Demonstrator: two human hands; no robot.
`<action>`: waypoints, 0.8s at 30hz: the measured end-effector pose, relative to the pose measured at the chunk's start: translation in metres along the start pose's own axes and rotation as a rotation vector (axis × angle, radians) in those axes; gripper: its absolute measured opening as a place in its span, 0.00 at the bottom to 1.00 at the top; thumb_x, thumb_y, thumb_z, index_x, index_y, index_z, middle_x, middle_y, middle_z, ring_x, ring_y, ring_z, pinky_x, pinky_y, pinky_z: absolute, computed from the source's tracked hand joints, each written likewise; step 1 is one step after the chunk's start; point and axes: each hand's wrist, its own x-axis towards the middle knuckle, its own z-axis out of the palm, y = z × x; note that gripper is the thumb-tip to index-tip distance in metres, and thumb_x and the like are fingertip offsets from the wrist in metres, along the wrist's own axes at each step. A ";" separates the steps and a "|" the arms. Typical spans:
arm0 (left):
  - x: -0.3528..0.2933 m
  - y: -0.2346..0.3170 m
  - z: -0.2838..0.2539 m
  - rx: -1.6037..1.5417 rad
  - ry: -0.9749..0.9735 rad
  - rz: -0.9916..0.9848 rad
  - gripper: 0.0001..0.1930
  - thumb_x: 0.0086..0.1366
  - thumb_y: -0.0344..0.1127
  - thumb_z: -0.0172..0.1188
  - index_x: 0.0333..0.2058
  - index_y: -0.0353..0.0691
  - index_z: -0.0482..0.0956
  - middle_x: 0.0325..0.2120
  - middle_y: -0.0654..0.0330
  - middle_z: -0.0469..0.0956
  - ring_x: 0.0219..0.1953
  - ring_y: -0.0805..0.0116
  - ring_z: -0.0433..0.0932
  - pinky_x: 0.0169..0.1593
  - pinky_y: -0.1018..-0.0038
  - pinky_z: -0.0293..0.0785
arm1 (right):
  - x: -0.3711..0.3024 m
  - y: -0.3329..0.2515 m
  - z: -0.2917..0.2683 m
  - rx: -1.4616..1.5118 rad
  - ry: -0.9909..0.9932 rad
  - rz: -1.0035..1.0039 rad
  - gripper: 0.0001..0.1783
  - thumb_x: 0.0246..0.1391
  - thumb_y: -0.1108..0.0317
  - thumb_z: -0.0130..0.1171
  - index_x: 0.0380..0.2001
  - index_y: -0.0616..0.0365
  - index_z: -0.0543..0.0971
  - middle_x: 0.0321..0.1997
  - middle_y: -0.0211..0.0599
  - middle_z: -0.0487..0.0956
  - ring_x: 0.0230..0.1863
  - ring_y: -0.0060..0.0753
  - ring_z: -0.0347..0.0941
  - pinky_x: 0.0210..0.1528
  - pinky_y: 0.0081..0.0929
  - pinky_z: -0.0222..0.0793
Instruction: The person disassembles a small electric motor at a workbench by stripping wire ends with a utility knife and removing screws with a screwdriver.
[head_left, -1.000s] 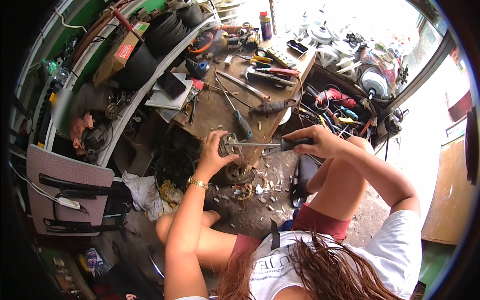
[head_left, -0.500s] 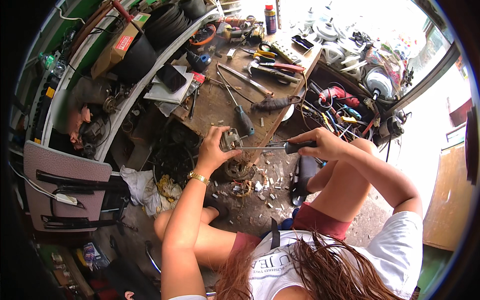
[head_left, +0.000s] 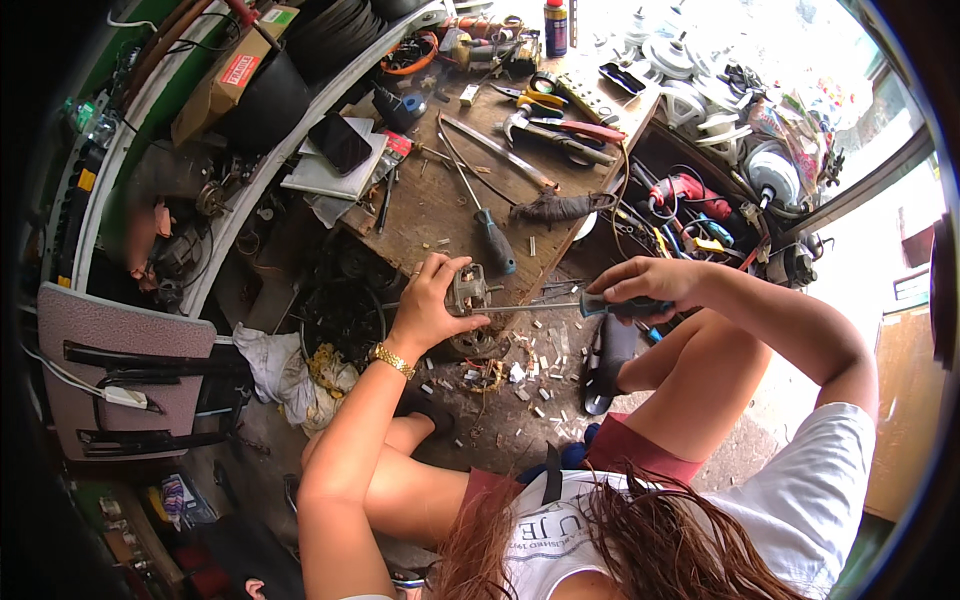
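Note:
At the near edge of the wooden workbench, my left hand [head_left: 428, 305] is closed around a small metal electric motor [head_left: 468, 289], thumb below and fingers over its side. My right hand [head_left: 650, 284] grips the dark blue handle of a screwdriver [head_left: 535, 308]. Its long thin shaft runs level to the left and its tip meets the motor near my left thumb. Exactly where the tip sits on the motor is too small to make out. On the bench just behind the motor lies a second screwdriver [head_left: 493, 240] with a blue-black handle.
On the workbench [head_left: 415, 215] lie a hammer [head_left: 550, 136], pliers [head_left: 535, 97], a phone [head_left: 340, 145] on papers and a spray can [head_left: 556, 28]. A red power tool [head_left: 690, 194] sits among tools at the right. Small white pieces [head_left: 518, 373] litter the floor below.
My right hand has shifted its hold on the screwdriver handle, its fingers now more over the top and more of the handle showing. The motor stays in my left hand. The view has shifted slightly.

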 end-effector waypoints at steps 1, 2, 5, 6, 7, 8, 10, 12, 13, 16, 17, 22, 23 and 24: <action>-0.001 0.000 0.001 0.014 0.005 0.005 0.44 0.37 0.52 0.79 0.55 0.46 0.73 0.45 0.56 0.71 0.49 0.51 0.73 0.52 0.60 0.73 | 0.001 0.001 0.002 -0.064 0.037 -0.022 0.23 0.63 0.62 0.54 0.61 0.52 0.73 0.24 0.31 0.77 0.13 0.15 0.62 0.12 0.15 0.55; -0.002 0.000 0.001 0.027 0.009 0.010 0.43 0.37 0.52 0.79 0.54 0.46 0.73 0.44 0.56 0.71 0.48 0.51 0.72 0.52 0.59 0.73 | 0.001 0.000 0.006 -0.128 0.073 -0.044 0.23 0.63 0.61 0.55 0.60 0.51 0.74 0.23 0.30 0.77 0.12 0.15 0.60 0.11 0.16 0.53; -0.003 0.003 0.001 0.033 0.005 0.000 0.43 0.37 0.51 0.79 0.54 0.46 0.73 0.44 0.57 0.71 0.47 0.52 0.71 0.52 0.59 0.72 | 0.001 -0.002 0.009 -0.328 0.166 -0.127 0.21 0.62 0.60 0.56 0.58 0.50 0.77 0.22 0.27 0.76 0.14 0.17 0.63 0.13 0.20 0.57; -0.004 0.004 0.001 0.029 0.001 -0.008 0.43 0.37 0.51 0.79 0.54 0.46 0.74 0.43 0.57 0.71 0.47 0.52 0.70 0.52 0.59 0.72 | 0.005 0.006 0.007 -0.399 0.190 -0.178 0.21 0.61 0.60 0.58 0.57 0.49 0.77 0.22 0.28 0.77 0.14 0.20 0.65 0.14 0.22 0.60; -0.003 0.005 0.001 0.026 0.013 0.000 0.42 0.36 0.50 0.79 0.53 0.45 0.74 0.42 0.57 0.72 0.46 0.52 0.71 0.52 0.60 0.72 | 0.005 0.009 0.007 -0.470 0.215 -0.233 0.20 0.60 0.60 0.59 0.56 0.48 0.78 0.22 0.29 0.77 0.15 0.23 0.67 0.15 0.25 0.62; -0.003 0.005 0.000 0.022 0.024 0.007 0.42 0.36 0.49 0.79 0.53 0.45 0.74 0.42 0.57 0.72 0.46 0.52 0.72 0.51 0.60 0.72 | 0.006 0.009 0.005 -0.733 0.309 -0.453 0.21 0.57 0.62 0.60 0.55 0.47 0.79 0.23 0.30 0.77 0.16 0.26 0.69 0.18 0.27 0.64; -0.001 0.006 -0.001 0.018 0.039 0.002 0.41 0.36 0.47 0.80 0.52 0.44 0.74 0.40 0.56 0.73 0.45 0.52 0.74 0.51 0.60 0.72 | 0.005 0.003 0.002 -1.259 0.498 -0.907 0.24 0.52 0.65 0.64 0.55 0.45 0.80 0.25 0.34 0.77 0.20 0.33 0.74 0.22 0.31 0.68; 0.000 0.005 0.000 0.016 0.046 -0.021 0.41 0.35 0.47 0.80 0.52 0.44 0.75 0.40 0.56 0.73 0.45 0.52 0.74 0.50 0.61 0.72 | 0.006 0.007 0.003 -1.345 0.526 -0.811 0.24 0.49 0.61 0.66 0.53 0.43 0.80 0.28 0.36 0.77 0.25 0.43 0.76 0.24 0.37 0.71; -0.001 0.003 0.000 0.018 0.055 0.015 0.41 0.36 0.47 0.80 0.51 0.43 0.75 0.40 0.55 0.73 0.44 0.52 0.75 0.50 0.61 0.73 | 0.013 0.016 0.002 -1.410 0.563 -0.789 0.23 0.50 0.59 0.65 0.52 0.42 0.80 0.31 0.35 0.79 0.26 0.43 0.77 0.26 0.38 0.72; 0.005 0.005 -0.003 0.025 0.038 0.007 0.41 0.36 0.49 0.79 0.52 0.43 0.74 0.42 0.55 0.73 0.47 0.51 0.75 0.51 0.61 0.73 | 0.018 0.013 0.001 -1.282 0.613 -0.758 0.17 0.54 0.54 0.62 0.44 0.46 0.83 0.28 0.36 0.80 0.25 0.46 0.76 0.26 0.39 0.70; 0.005 0.004 -0.004 0.014 0.027 -0.001 0.41 0.37 0.49 0.79 0.52 0.44 0.74 0.43 0.56 0.73 0.48 0.52 0.74 0.52 0.60 0.73 | 0.017 0.007 0.000 -1.240 0.619 -0.745 0.16 0.54 0.53 0.61 0.42 0.47 0.83 0.27 0.36 0.80 0.25 0.46 0.76 0.26 0.40 0.70; 0.009 0.003 -0.004 -0.052 0.003 -0.061 0.41 0.37 0.48 0.79 0.52 0.42 0.74 0.42 0.53 0.73 0.47 0.50 0.76 0.52 0.61 0.73 | 0.018 -0.009 0.004 -1.437 0.680 -0.866 0.20 0.53 0.52 0.63 0.34 0.59 0.76 0.33 0.41 0.79 0.33 0.48 0.77 0.32 0.42 0.70; 0.009 0.002 -0.004 -0.048 0.011 -0.050 0.41 0.37 0.48 0.79 0.52 0.42 0.74 0.42 0.53 0.73 0.47 0.50 0.76 0.52 0.61 0.73 | 0.018 -0.008 0.008 -1.466 0.708 -0.872 0.21 0.52 0.52 0.63 0.36 0.59 0.75 0.35 0.42 0.79 0.34 0.48 0.78 0.33 0.42 0.70; 0.009 0.000 -0.004 -0.045 0.018 -0.039 0.41 0.37 0.49 0.79 0.52 0.41 0.74 0.42 0.53 0.73 0.47 0.49 0.76 0.52 0.61 0.73 | 0.017 -0.009 0.011 -1.496 0.736 -0.878 0.22 0.52 0.51 0.63 0.38 0.60 0.74 0.36 0.42 0.79 0.35 0.48 0.78 0.34 0.42 0.70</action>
